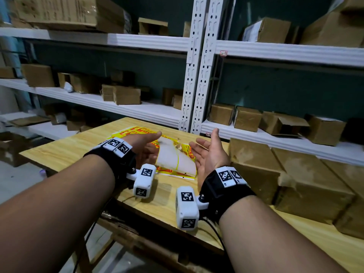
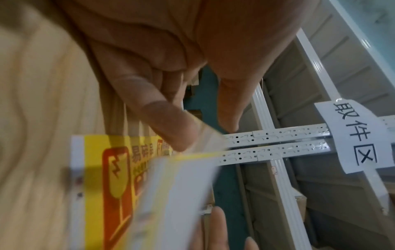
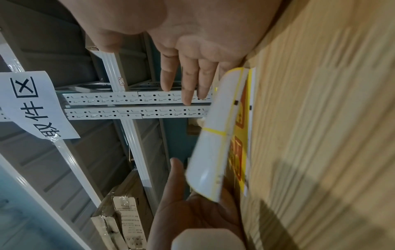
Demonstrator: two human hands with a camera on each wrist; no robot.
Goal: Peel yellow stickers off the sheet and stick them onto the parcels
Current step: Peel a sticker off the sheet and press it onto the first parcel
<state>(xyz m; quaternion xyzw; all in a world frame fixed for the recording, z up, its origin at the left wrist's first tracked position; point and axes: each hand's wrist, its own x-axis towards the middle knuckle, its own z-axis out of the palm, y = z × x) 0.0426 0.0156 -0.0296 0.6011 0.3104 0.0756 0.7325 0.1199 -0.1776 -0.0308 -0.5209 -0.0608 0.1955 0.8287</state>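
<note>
Sticker sheet: yellow-and-red sticker sheet (image 1: 173, 154) lies mid-frame on the wooden tabletop (image 1: 65, 152), its peeled white backing curling upward.
Left hand (image 1: 145, 144): fingers straight, released.
Right hand (image 1: 209, 152): palm up, fingers released.
Parcels: brown cardboard parcels (image 1: 256, 170) at frame right.
Advice: pin the sheet flat, then lift one sticker's corner.

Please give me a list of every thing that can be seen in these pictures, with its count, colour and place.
Wooden table: one, light yellow-brown, in front of the person.
Sheet of yellow stickers with red print: one, lying on the table between the hands; its near part is bare white backing that curls up.
Brown cardboard parcels on the table: several, at the right edge.
White metal shelving: several levels, behind the table, holding many brown cardboard boxes.
White paper sign with black characters: one, taped to a shelf post.
Left hand: open, fingers straight, left of the sheet.
Right hand: open, palm up, right of the sheet.
Wrist cameras: two, white, on black straps.
</note>
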